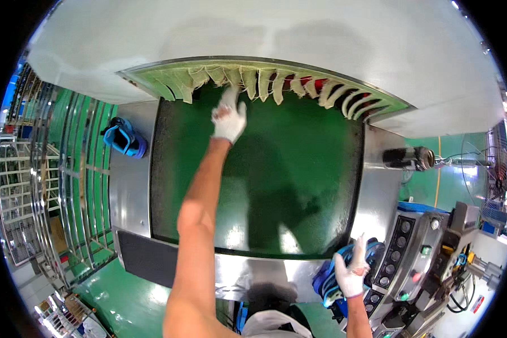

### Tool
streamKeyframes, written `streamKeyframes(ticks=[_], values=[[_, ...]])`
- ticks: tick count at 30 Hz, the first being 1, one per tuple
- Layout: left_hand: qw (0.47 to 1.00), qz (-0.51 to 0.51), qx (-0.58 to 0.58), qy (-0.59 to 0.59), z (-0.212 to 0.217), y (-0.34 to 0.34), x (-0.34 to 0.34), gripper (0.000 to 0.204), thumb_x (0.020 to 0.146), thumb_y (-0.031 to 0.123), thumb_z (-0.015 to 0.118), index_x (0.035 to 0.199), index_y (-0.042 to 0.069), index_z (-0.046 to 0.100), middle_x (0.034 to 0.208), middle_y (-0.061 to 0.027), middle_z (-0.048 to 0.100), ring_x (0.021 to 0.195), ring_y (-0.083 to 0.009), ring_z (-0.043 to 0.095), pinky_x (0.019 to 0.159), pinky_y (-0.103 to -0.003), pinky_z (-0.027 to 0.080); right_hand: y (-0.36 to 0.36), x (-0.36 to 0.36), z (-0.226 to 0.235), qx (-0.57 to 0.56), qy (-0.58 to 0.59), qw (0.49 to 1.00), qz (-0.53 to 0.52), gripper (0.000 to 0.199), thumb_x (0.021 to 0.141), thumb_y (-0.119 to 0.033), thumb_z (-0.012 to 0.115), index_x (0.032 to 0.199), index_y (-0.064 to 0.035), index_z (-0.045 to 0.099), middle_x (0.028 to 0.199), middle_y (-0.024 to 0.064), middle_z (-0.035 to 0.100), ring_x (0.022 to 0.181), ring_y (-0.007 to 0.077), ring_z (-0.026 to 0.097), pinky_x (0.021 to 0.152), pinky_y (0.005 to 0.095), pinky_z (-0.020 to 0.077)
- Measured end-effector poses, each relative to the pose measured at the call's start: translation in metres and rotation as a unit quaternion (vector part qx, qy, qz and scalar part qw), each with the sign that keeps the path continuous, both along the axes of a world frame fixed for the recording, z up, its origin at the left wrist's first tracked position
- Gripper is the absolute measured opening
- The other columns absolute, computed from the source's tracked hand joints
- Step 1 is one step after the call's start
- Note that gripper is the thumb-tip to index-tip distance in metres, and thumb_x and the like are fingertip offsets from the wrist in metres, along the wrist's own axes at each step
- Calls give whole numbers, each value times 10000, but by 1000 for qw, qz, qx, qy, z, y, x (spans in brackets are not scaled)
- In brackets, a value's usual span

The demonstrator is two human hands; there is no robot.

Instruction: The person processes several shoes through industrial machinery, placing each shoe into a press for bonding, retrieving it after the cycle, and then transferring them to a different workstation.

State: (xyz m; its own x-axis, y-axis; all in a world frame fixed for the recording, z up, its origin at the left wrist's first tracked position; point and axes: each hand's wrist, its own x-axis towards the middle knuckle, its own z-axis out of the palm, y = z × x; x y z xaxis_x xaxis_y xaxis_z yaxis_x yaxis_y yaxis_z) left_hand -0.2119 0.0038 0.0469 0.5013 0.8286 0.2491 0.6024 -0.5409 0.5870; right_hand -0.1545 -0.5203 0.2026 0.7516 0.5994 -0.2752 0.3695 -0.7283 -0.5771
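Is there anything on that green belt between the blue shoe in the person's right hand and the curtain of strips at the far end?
Nothing visible lies on the green belt between the blue shoe in the right hand and the strips. Only the left hand reaches there.

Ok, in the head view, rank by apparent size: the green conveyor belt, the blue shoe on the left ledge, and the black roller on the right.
1. Green conveyor belt, by far the largest.
2. Blue shoe on the left ledge.
3. Black roller on the right.
The shoe and roller look close in size, and fisheye bending near the rim makes that order unsure.
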Motion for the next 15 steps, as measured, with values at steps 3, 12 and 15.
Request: streamKeyframes(ticks=[3,12,15], values=[[978,83,-127,144,11,102,51,631,1006,489,456,1462,54,477,1404,-246,567,1258,-455,556,1057,-553,431,91,8,-93,87,-21,995,44,810,819,-130,755,1519,26,378,1577,275,357,1470,457,338,1207,496,297],[942,65,-34,328,-101,259,47,603,1008,447,451,1463,52,483,1422,-246,553,1289,-445,533,1094,-530,406,176,1,-217,42,-186,953,235,489,940,-212,539,1365,30,526,1454,262,485,1356,541,429,1123,703,299],[938,68,-28,338,-109,267,36,594,1009,433,449,1463,51,485,1428,-246,548,1300,-441,526,1106,-522,397,185,7,-212,21,-155,959,235,459,926,-226,550,1301,38,562,1383,272,524,1288,538,479,1073,718,333]])
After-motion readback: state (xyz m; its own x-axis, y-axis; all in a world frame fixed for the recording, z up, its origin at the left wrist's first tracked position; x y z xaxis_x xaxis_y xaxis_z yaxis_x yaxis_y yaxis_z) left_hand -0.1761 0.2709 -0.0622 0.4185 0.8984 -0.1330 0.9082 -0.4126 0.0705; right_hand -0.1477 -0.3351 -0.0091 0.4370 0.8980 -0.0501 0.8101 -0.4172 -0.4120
